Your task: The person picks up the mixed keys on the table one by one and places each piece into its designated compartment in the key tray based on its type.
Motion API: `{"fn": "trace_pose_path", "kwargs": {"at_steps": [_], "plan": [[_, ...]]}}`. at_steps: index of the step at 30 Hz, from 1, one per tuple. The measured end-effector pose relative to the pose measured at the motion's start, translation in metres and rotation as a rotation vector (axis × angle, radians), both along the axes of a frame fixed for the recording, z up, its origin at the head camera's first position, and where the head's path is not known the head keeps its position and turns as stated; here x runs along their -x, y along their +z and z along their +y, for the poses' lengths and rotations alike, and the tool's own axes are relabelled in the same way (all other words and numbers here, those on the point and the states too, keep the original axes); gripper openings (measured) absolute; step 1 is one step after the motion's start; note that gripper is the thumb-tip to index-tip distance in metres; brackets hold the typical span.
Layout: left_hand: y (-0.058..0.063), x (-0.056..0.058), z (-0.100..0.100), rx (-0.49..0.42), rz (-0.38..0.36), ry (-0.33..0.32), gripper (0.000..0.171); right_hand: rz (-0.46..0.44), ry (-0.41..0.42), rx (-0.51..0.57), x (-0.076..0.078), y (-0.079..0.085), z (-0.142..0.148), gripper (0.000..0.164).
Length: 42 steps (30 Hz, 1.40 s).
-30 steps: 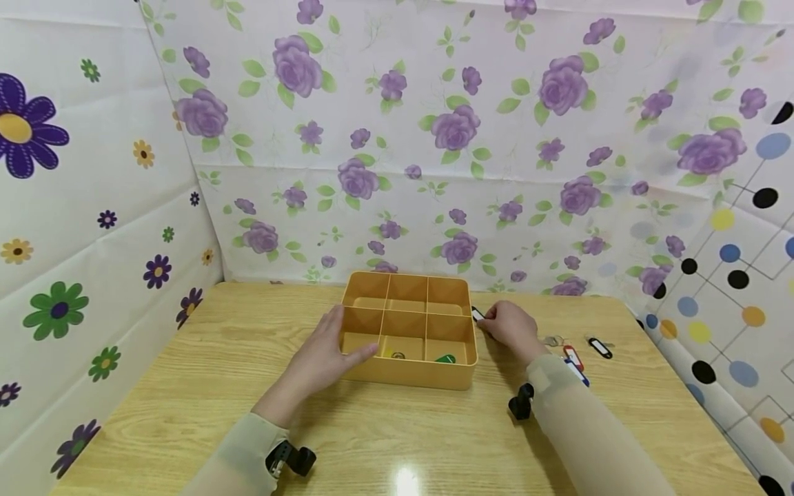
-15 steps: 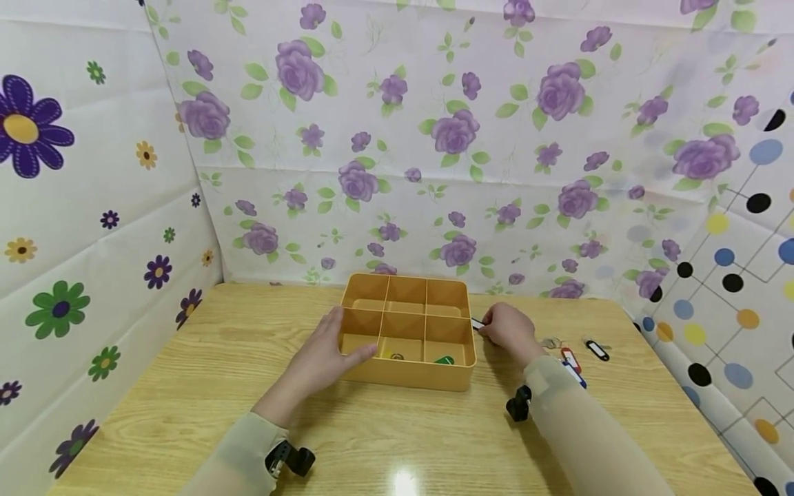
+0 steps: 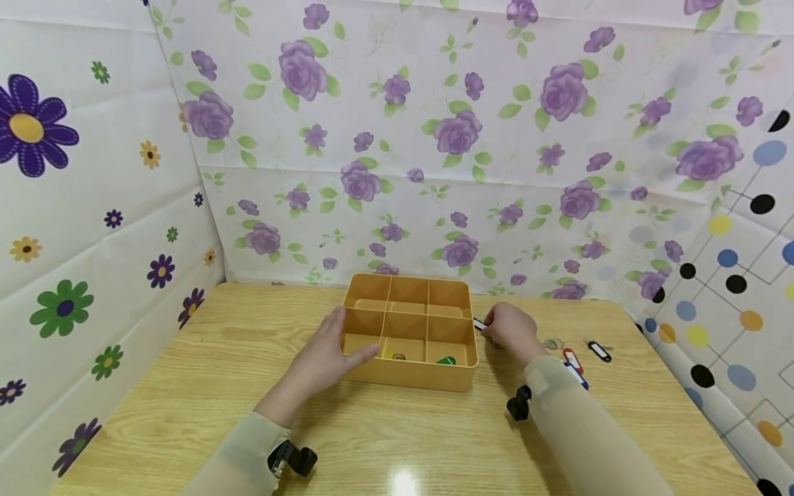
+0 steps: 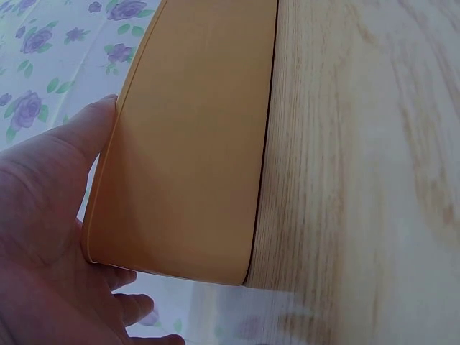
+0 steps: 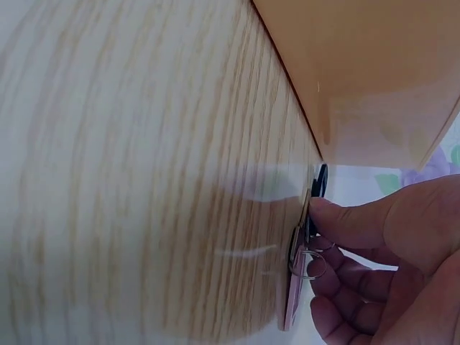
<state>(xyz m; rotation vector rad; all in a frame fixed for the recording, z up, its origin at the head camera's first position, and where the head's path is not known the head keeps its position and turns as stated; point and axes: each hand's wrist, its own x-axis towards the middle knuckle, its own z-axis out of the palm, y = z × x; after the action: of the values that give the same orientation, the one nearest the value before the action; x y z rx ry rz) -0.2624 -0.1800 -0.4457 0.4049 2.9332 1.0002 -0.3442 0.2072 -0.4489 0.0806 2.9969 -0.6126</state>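
An orange-tan box with several compartments [image 3: 406, 375] stands on the table. My left hand [image 3: 320, 348] rests at its front left corner; the thumb lies over the rim and the fingers reach along the left side. In the left wrist view the fingers look fairly straight. Just right of the box, my right hand [image 3: 511, 327] pinches a black key tag [image 3: 480, 324] between thumb and fingers, low by the tabletop. A metal ring [image 5: 307, 264] and a flat pinkish piece hang beside it in the right wrist view. A green tag [image 3: 446, 360] lies in the front right compartment.
Right of my right hand lie a red key tag [image 3: 573, 359], a blue key tag [image 3: 577, 375] and a black one [image 3: 599, 350] with keys. The front middle compartment holds a small yellow item [image 3: 389, 353] with a ring. Flowered cloth [image 3: 403, 172] hangs behind the table.
The black key tag shifts slightly and turns in my right hand, beside the box. The left hand keeps its place on the box corner.
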Motion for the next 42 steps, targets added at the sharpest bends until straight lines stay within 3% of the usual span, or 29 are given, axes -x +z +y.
{"fn": "trace_pose_path", "kwargs": {"at_steps": [13, 18, 27, 35, 42], "plan": [[-0.001, 0.001, 0.0, 0.012, 0.0, 0.006, 0.127, -0.019, 0.0, 0.037, -0.001, -0.001, 0.004, 0.007], [-0.002, 0.001, 0.0, 0.011, -0.003, 0.005, 0.131, 0.003, -0.007, 0.074, -0.002, -0.004, 0.007, 0.015], [-0.002, 0.0, 0.001, -0.016, -0.01, 0.008, 0.133, 0.017, 0.034, 0.251, -0.009, -0.01, 0.024, 0.024], [-0.001, 0.001, 0.001, -0.015, 0.002, 0.004, 0.134, 0.052, 0.072, 0.176, -0.012, -0.007, 0.031, 0.01], [-0.001, 0.002, 0.001, -0.019, -0.004, 0.006, 0.135, 0.032, 0.073, 0.205, -0.014, -0.008, 0.03, 0.015]]}}
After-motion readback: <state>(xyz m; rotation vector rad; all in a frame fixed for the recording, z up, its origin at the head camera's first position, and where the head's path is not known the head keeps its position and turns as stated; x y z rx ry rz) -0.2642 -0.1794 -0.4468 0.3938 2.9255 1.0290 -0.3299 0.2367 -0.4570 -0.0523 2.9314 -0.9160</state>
